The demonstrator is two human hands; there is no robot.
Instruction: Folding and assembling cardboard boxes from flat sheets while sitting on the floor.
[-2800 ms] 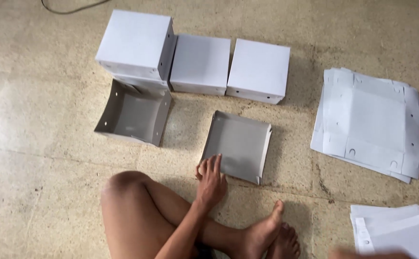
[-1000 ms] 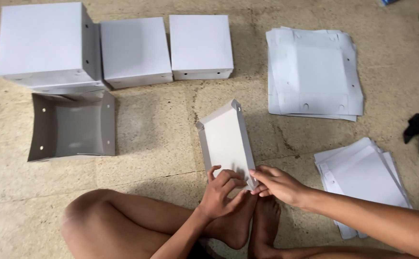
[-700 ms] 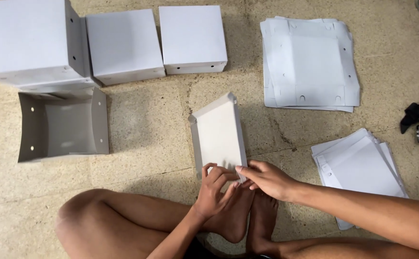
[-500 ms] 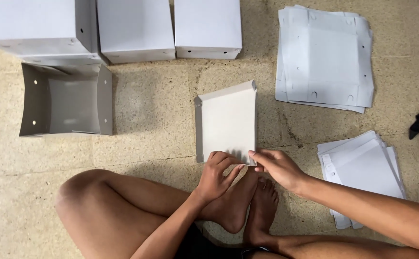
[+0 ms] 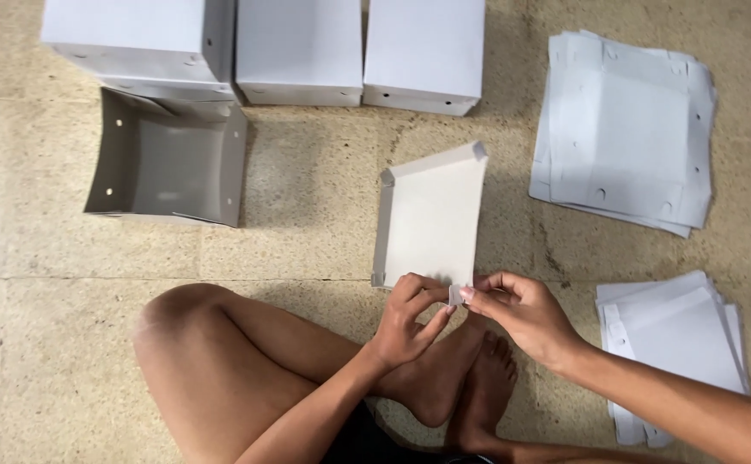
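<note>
Head view, looking down at a person sitting cross-legged on a speckled stone floor [image 5: 307, 223]. Both hands meet at the near edge of a half-folded white cardboard box [image 5: 431, 219], which lies on the floor just in front of the person's bare feet [image 5: 466, 378]. Its left and far walls are folded up. The left hand [image 5: 408, 320] has its fingers curled on the near edge of the box, and the right hand [image 5: 522, 311] pinches a small corner flap [image 5: 455, 295] between thumb and fingertips, so both hands are closed on the cardboard. To the left, well apart, lies an open grey-looking box [image 5: 165, 163] with raised walls. Along the far edge of the view stands a row of three closed white boxes [image 5: 298, 47], side by side. On the right lies a stack of flat cardboard blanks [image 5: 625, 129], and nearer the person, beside the right forearm, lies a second stack of flat blanks [image 5: 676, 339]. A dark object at the right border is too cropped to identify.
</note>
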